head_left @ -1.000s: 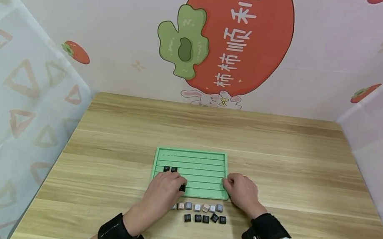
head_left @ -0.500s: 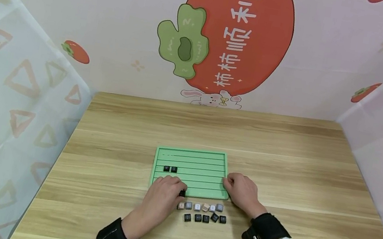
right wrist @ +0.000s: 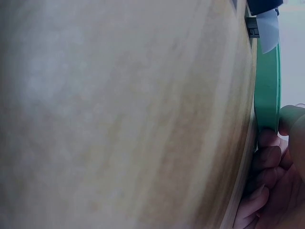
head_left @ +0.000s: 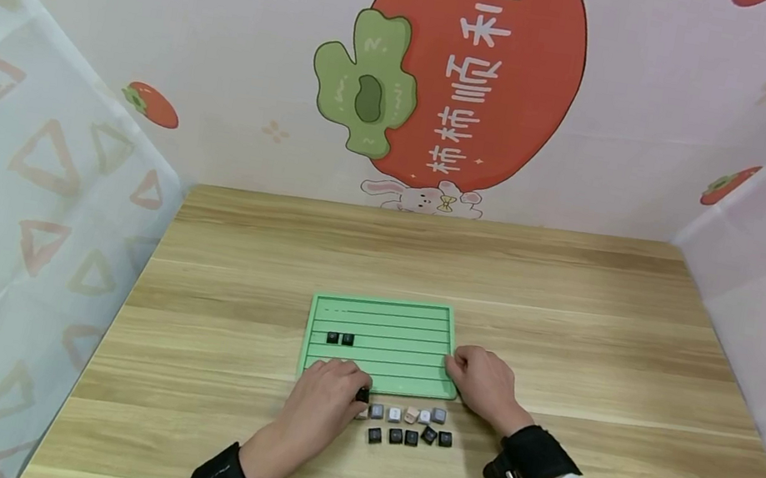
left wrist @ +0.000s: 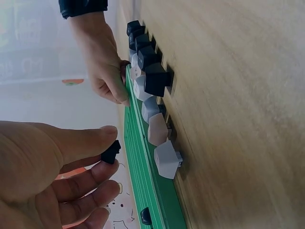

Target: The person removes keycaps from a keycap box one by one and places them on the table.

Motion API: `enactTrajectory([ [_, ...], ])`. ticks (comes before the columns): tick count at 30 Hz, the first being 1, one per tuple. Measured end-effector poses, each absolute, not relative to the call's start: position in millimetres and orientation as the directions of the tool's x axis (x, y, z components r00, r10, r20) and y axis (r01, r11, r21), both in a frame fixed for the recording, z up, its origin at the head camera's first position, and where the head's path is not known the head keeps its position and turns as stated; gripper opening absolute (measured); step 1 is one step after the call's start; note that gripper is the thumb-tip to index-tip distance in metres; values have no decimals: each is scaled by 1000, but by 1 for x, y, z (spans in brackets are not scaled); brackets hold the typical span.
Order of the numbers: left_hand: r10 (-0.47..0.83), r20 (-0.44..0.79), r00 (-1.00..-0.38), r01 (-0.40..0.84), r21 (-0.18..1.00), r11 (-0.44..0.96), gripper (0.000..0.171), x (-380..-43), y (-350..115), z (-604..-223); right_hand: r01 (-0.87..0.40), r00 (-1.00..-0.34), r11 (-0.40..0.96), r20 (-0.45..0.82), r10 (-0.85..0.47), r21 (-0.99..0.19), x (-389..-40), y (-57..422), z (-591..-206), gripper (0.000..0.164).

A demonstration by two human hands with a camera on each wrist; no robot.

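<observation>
In the head view my left hand [head_left: 324, 398] is over the front left corner of a flat green board [head_left: 403, 346] with raised lines. Between its thumb and index finger it pinches a black keycap [left wrist: 110, 151], held above the table in the left wrist view. My right hand [head_left: 489, 385] grips the board's right edge; the right wrist view shows thumb and fingers at the green rim [right wrist: 269, 90]. Two black keycaps [head_left: 340, 338] lie side by side on the board's left part.
In front of the board, a row of grey, white and beige keycaps [head_left: 395, 414] lies on the wooden table [head_left: 570, 304]. A row of several black keycaps [head_left: 411, 438] is nearer to me. A printed backdrop [head_left: 264, 41] stands behind.
My left hand has drawn back toward me from over the board with the pinched black keycap, now near the board's front edge. The right hand has stayed at the right edge.
</observation>
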State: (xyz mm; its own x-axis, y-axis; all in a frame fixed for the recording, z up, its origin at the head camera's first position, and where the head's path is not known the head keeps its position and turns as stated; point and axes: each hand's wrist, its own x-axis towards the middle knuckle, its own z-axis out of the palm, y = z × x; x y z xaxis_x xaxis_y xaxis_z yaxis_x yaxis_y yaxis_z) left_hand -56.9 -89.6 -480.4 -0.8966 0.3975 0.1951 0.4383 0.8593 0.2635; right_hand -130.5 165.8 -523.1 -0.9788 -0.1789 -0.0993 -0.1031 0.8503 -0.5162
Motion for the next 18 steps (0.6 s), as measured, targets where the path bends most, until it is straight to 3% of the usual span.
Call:
enactTrajectory([
  [18, 421, 153, -894, 448, 298, 843, 24, -45, -93, -482, -117, -977, 851, -96, -192, -512, -130, 166, -523, 49],
])
